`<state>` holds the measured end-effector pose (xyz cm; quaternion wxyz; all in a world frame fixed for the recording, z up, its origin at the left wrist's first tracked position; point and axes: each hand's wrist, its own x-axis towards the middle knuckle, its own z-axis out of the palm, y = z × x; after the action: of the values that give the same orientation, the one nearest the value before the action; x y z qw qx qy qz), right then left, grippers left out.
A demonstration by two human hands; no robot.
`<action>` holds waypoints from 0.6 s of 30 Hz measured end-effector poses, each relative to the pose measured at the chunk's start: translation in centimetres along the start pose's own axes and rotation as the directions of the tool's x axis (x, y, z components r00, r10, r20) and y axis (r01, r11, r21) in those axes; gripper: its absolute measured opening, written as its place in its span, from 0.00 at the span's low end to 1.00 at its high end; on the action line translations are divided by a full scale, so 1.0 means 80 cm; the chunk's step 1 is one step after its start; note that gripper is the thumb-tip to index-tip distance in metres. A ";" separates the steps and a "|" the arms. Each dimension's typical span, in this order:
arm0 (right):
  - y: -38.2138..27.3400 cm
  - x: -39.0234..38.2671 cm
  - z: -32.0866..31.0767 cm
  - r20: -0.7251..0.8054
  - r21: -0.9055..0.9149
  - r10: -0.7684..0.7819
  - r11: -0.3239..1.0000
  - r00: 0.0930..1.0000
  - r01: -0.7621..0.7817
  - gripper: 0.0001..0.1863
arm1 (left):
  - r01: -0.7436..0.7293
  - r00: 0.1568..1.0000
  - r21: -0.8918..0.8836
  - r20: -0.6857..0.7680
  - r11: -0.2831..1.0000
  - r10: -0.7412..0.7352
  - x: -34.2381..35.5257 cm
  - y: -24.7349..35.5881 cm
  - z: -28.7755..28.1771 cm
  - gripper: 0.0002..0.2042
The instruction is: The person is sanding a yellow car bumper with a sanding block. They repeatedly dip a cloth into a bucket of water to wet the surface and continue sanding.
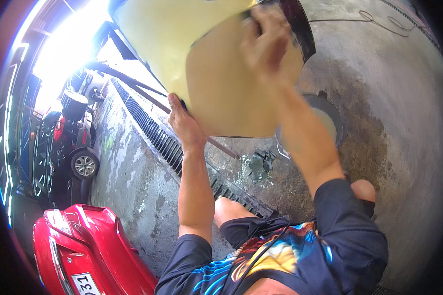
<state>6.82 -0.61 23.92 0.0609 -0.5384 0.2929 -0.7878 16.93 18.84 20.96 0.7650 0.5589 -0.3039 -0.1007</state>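
Over the stained concrete floor (408,147), a yellowish panel (221,88) is raised — left hand (186,127) pinching its edge, right hand (268,42) blurred at its face, grip I can't tell — red car (96,241) at left.

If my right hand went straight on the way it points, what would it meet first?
Probably the yellow panel; your blurred right hand seems against it, though depth is unclear.
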 end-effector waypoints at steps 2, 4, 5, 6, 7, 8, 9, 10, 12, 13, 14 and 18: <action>-0.058 -0.030 -0.014 0.096 0.137 -0.106 0.986 0.990 0.092 0.13 | -0.007 1.000 0.012 0.004 1.000 0.007 0.000 0.001 -0.002 0.34; -0.073 -0.038 -0.019 0.142 0.179 -0.121 0.979 0.983 0.095 0.14 | 0.003 1.000 0.043 0.010 0.999 -0.003 0.000 0.002 -0.005 0.34; -0.059 -0.033 -0.016 0.119 0.158 -0.161 0.977 0.980 0.142 0.14 | 0.004 1.000 0.053 0.011 0.999 -0.004 0.000 0.002 -0.005 0.34; -0.042 -0.024 -0.013 0.079 0.139 -0.230 0.966 0.970 0.218 0.14 | 0.003 1.000 0.063 -0.012 0.998 -0.002 0.000 0.002 -0.006 0.34; -0.020 -0.010 -0.011 0.071 0.079 -0.111 0.991 0.991 0.105 0.14 | -0.003 1.000 0.023 0.010 1.000 0.003 0.000 0.001 -0.005 0.34; 0.010 0.005 -0.008 0.076 -0.005 0.020 1.000 0.997 -0.019 0.14 | -0.010 1.000 -0.017 0.009 1.000 0.010 0.001 -0.001 -0.004 0.34; 0.030 0.015 -0.005 0.019 -0.065 0.163 0.985 0.986 -0.161 0.13 | -0.023 0.999 -0.048 0.023 0.999 0.024 0.001 -0.003 -0.003 0.34; 0.030 0.015 -0.004 0.045 -0.072 0.116 0.991 0.992 -0.112 0.13 | -0.015 1.000 -0.052 0.009 0.999 0.015 0.002 -0.006 -0.003 0.34; 0.026 0.006 0.001 -0.001 -0.036 0.048 0.998 0.999 -0.048 0.13 | -0.013 1.000 -0.033 0.007 0.999 0.013 0.004 -0.008 -0.004 0.34; 0.009 -0.005 0.000 0.003 0.028 -0.109 0.994 0.994 0.108 0.13 | -0.014 1.000 -0.025 0.001 1.000 0.014 0.004 -0.008 -0.005 0.34; -0.013 -0.020 -0.006 0.062 0.109 -0.148 0.984 0.987 0.140 0.13 | -0.008 1.000 -0.008 -0.002 1.000 0.008 0.005 -0.008 -0.007 0.34; -0.007 -0.016 -0.011 0.081 0.160 -0.284 0.950 0.955 0.268 0.14 | 0.022 1.000 0.067 0.002 0.997 -0.022 0.003 -0.004 -0.008 0.34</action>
<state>6.70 0.71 22.98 0.0045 -0.6081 0.1523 -0.7791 17.59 19.09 20.61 0.7441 0.5875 -0.3020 -0.0996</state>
